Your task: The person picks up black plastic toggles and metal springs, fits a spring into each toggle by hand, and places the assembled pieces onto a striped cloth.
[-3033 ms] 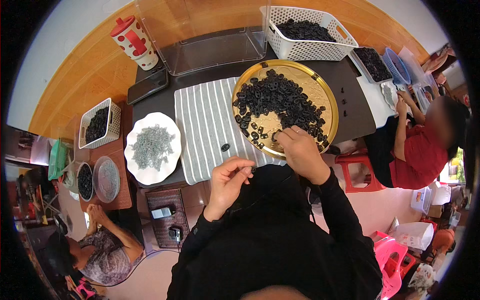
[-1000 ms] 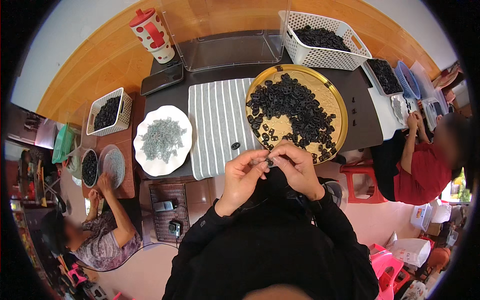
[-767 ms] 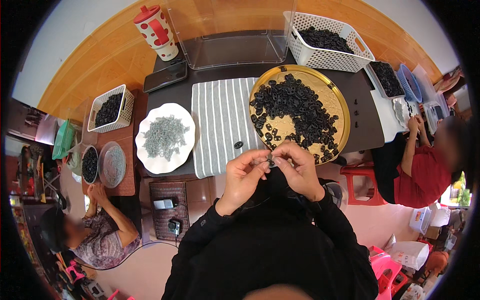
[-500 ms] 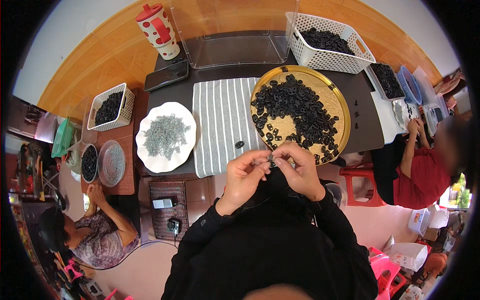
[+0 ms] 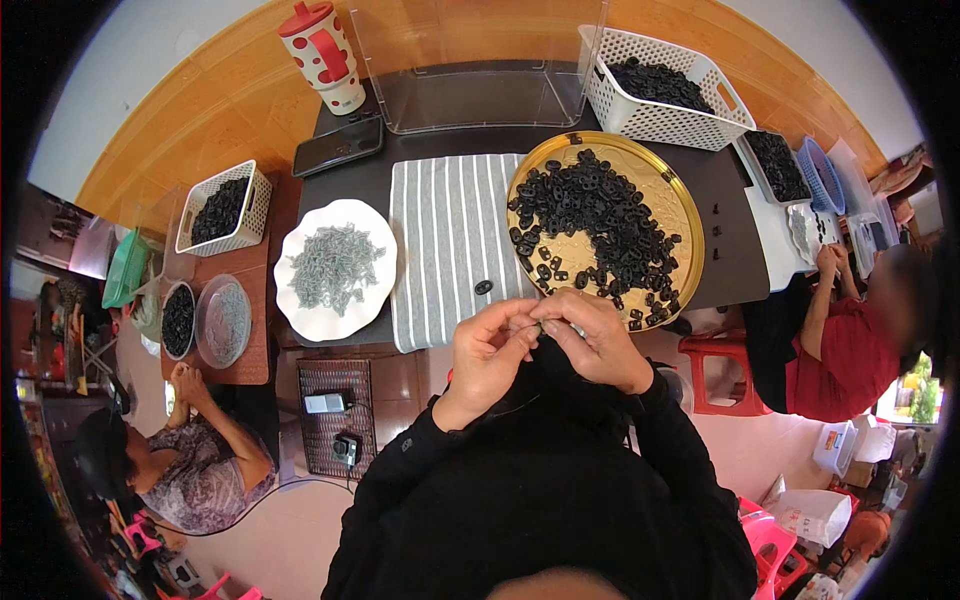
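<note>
My left hand [image 5: 492, 352] and my right hand [image 5: 594, 338] meet at the table's front edge, thumbs and fingertips pinched together. Between them is something tiny, mostly covered by the fingers and too small to name. Just beyond my right hand is a round gold tray [image 5: 690, 215] heaped with small black oval plastic pieces [image 5: 640, 240] that have holes in them. One single black oval piece [image 5: 484, 287] lies on the grey striped cloth [image 5: 440, 240], close to my left hand. Left of the cloth, a white scalloped plate [image 5: 290, 310] carries a pile of small clear-grey parts [image 5: 338, 265].
Behind the tray stand a clear plastic box [image 5: 480, 95] and a white basket [image 5: 650, 125] of black pieces. A phone [image 5: 338, 147] and a dotted tumbler [image 5: 325, 60] are at the back left. One person [image 5: 190, 460] sits left, another [image 5: 840, 340] right, each with hands together.
My fingertips have shifted slightly against each other, right fingers curling further over the pinch. The whole view has moved a little; the cloth, plate and tray appear otherwise unchanged.
</note>
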A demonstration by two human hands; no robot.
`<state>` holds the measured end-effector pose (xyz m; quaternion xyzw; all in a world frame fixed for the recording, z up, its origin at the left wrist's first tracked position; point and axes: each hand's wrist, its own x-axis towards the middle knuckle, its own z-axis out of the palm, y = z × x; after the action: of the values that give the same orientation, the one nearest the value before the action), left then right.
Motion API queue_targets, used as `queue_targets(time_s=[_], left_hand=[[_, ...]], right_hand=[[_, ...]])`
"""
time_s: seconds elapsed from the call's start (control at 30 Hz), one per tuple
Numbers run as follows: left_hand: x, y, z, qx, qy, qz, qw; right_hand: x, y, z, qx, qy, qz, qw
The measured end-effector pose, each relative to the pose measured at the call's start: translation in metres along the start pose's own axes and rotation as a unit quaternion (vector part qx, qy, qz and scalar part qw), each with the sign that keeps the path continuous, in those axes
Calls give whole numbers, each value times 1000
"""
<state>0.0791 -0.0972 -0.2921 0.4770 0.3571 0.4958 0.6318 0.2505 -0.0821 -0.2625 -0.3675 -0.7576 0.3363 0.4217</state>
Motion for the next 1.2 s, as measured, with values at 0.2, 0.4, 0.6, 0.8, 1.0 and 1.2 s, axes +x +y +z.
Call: queue_targets(time_s=[0.2,0.4,0.6,0.8,1.0,1.2], left_hand=[[-2,6,-18,-31,12,-13,999],[-18,15,-57,-34,109,37,993],[-22,12,-62,-42,137,53,988],[-22,11,-66,-52,151,45,986],[-17,3,-66,-33,115,48,992],[-15,7,-54,-21,110,33,993]], right_hand=[[-4,0,-1,50,72,117,989],[14,6,25,-140,57,24,988],[43,5,63,-357,-7,-25,934],[44,13,67,-384,-54,-7,922],[37,17,63,-280,-13,-10,960],[32,16,53,280,21,276,919]])
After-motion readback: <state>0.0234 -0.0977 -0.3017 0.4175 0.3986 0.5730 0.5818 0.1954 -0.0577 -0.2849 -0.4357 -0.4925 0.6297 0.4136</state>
